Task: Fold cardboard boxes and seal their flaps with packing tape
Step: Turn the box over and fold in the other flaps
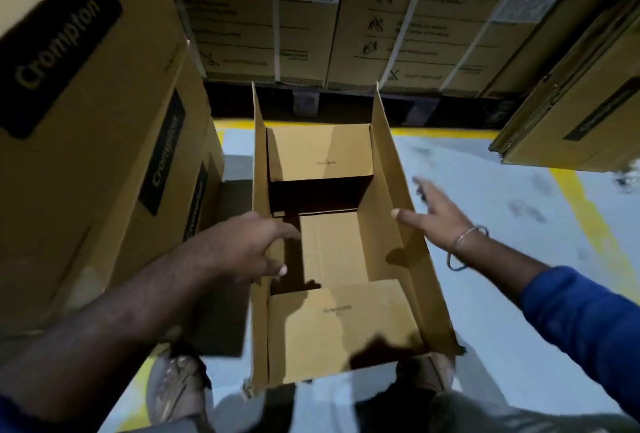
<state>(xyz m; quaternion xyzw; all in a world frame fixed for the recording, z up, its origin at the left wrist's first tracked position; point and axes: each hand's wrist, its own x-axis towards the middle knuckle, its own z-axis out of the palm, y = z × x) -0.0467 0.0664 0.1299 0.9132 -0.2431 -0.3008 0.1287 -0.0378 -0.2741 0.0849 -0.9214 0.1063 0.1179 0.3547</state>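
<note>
An open brown cardboard box (pixel 332 252) stands on the floor in front of me, seen from above. Its two long side flaps stand upright. The far short flap (pixel 320 152) and the near short flap (pixel 339 325) are folded inward. My left hand (pixel 256 249) reaches over the left long flap into the box, fingers relaxed and holding nothing. My right hand (pixel 440 214) is spread at the right long flap (pixel 391 162), thumb on its inner face, fingers blurred outside it. No tape is in view.
Stacked "Crompton" cartons (pixel 86 120) rise close on the left. A strapped row of large cartons (pixel 346 16) stands behind on a pallet. Flattened boxes (pixel 581 113) lean at the right. The grey floor has yellow lines (pixel 588 224). My shoes (pixel 176 387) are below the box.
</note>
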